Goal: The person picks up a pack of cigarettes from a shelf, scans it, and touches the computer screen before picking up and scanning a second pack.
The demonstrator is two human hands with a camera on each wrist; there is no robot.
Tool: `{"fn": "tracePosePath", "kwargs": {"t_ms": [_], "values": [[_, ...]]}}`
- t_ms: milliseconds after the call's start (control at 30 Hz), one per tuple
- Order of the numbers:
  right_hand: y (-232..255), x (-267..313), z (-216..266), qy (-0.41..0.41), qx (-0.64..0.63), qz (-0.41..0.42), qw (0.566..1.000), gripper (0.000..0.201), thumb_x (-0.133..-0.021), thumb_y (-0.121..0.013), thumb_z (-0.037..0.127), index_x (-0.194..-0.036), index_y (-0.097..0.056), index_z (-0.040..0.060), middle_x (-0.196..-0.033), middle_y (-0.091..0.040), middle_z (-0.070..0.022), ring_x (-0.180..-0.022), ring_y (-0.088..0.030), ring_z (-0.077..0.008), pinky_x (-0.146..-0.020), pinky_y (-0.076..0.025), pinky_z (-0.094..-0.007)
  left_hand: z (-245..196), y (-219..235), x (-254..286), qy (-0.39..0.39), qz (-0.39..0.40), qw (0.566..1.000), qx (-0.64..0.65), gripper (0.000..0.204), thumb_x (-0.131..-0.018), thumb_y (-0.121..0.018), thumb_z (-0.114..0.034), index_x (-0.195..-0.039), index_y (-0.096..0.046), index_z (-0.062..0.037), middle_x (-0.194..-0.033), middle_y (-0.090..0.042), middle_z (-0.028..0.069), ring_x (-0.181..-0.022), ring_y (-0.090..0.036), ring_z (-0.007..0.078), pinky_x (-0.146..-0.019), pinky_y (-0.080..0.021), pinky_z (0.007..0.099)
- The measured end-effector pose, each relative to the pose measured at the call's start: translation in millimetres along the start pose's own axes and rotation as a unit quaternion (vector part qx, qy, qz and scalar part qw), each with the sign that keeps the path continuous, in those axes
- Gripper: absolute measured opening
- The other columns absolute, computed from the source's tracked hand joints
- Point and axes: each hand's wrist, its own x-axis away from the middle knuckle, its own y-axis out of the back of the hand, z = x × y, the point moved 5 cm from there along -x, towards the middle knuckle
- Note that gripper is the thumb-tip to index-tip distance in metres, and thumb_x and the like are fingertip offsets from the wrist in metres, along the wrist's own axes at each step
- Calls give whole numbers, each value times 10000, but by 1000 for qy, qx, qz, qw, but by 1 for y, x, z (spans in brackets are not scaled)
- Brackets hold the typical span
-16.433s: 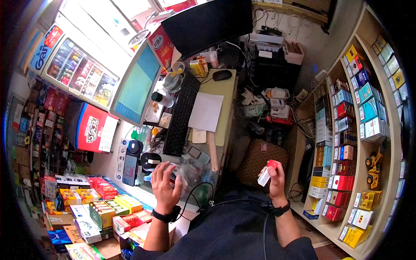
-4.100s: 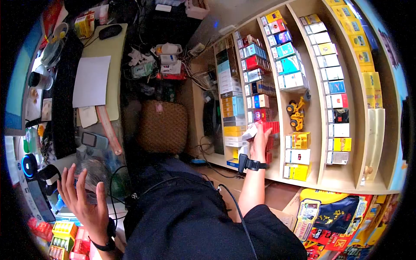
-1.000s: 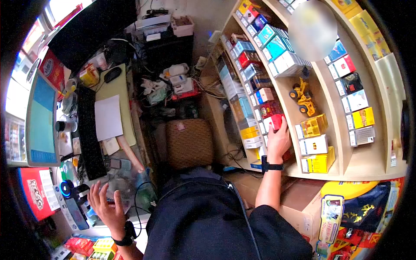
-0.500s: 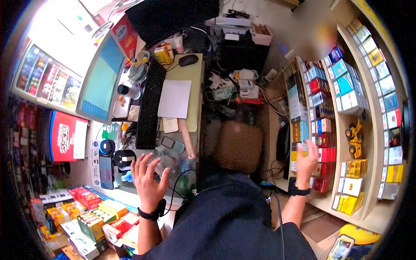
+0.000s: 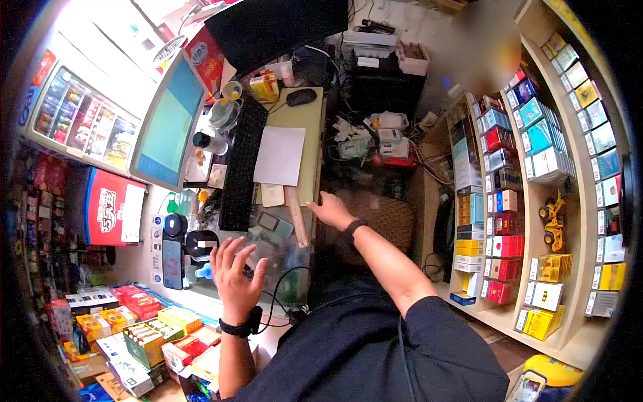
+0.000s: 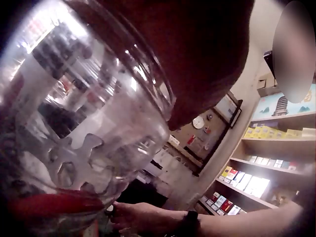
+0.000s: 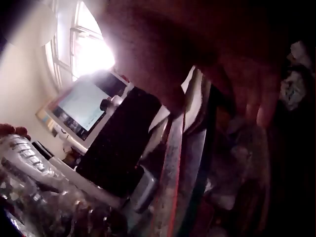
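The left hand, fingers spread, lay on a clear plastic jar at the counter's near edge; its contents were indistinct. The right hand, fingers relaxed and gripping nothing, rested on the desk edge beside a wooden ruler, whose long axis ran near to far.

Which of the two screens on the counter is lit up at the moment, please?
The tilted monitor left of the black keyboard glows blue-green. The larger screen behind it, at the back, is dark.
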Motion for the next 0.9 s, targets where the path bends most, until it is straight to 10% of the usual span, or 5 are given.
{"fn": "tracePosePath", "kwargs": {"t_ms": [267,633,900], "values": [[-60,4,-17,24,-6,-259,965,490,-927,-751,349,-1269,-695,3,-1197,-661,-260,-1181,-599,-419,-1004,-499,-491,-3,3,-2,14,9,1000,8,288,-893,-777,-250,-1131,-729,-94,-1323,-668,118,-1332,-550,373,-1186,-338,540],[-45,4,23,23,-135,-269,953,364,-950,-744,325,-1089,-778,-9,-969,-759,-222,-888,-752,-360,-776,-570,-426,0,1,-3,10,13,1000,9,309,-877,-790,-270,-1132,-724,-108,-1307,-661,114,-1312,-559,370,-1177,-332,556],[-55,4,50,15,-210,-256,944,425,-986,-726,341,-1203,-750,-23,-1049,-753,-262,-960,-774,-337,-832,-581,-379,2,-1,-3,17,24,1000,8,317,-878,-783,-277,-1139,-726,-106,-1317,-660,119,-1327,-551,377,-1184,-325,560]]}}
